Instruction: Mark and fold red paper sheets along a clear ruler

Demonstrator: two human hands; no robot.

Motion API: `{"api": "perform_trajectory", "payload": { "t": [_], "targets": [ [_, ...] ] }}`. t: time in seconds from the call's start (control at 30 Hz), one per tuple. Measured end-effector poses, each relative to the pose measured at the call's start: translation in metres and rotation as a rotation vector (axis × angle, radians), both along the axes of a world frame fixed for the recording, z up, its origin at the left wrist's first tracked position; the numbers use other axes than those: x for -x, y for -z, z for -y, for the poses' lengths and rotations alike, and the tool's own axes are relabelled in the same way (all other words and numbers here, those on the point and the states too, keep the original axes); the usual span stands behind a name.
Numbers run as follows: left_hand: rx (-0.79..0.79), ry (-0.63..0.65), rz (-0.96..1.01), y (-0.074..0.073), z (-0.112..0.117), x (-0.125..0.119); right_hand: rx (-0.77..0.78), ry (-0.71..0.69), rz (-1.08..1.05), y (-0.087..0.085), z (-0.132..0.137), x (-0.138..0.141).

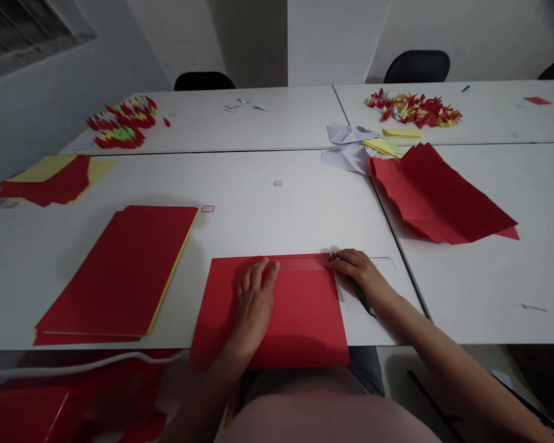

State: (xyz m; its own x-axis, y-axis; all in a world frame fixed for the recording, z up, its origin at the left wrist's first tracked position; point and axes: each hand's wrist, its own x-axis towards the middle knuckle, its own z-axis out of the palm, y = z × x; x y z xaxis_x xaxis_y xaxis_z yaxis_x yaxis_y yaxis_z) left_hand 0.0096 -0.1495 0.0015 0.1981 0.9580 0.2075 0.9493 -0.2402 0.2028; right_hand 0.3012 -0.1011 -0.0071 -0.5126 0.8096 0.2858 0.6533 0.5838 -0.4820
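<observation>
A red sheet of paper [305, 320] lies in front of me, its near edge hanging past the table edge. Across its far edge rests a clear ruler [305, 263], which sticks out to the right over the white table. My left hand [253, 301] lies on the sheet with fingers stretched, the fingertips at the ruler's left part. Closed round a dark pen [364, 300], my right hand [357, 271] rests by the sheet's far right corner. The pen's tip is near the ruler and the paper edge; fingers partly hide it.
To the left is a stack of red and yellow paper [120, 271]. Creased red sheets [443, 197] lie at the right, beside folded white paper [351, 157]. Folded red and yellow pieces form piles at the back left [124, 120] and back right [415, 109]. Seams divide the joined tables [258, 184].
</observation>
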Motion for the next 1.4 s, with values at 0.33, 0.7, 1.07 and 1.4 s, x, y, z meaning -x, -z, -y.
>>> {"api": "perform_trajectory", "payload": {
  "t": [0.33, 0.7, 1.07, 1.4],
  "targets": [
    [0.006, 0.155, 0.123, 0.012, -0.012, -0.018, 0.031, 0.042, 0.009, -0.002, 0.001, -0.022],
    [-0.071, 0.175, 0.176, 0.02, -0.015, -0.025, -0.002, 0.037, -0.059, -0.002, -0.006, -0.014],
    [-0.077, 0.176, 0.183, 0.019, -0.015, -0.025, -0.061, 0.1, -0.143, 0.002, -0.004, -0.004],
    [-0.062, 0.181, 0.175, 0.015, -0.015, -0.025, -0.057, 0.11, -0.147, 0.005, -0.005, -0.005]
  ]
}}
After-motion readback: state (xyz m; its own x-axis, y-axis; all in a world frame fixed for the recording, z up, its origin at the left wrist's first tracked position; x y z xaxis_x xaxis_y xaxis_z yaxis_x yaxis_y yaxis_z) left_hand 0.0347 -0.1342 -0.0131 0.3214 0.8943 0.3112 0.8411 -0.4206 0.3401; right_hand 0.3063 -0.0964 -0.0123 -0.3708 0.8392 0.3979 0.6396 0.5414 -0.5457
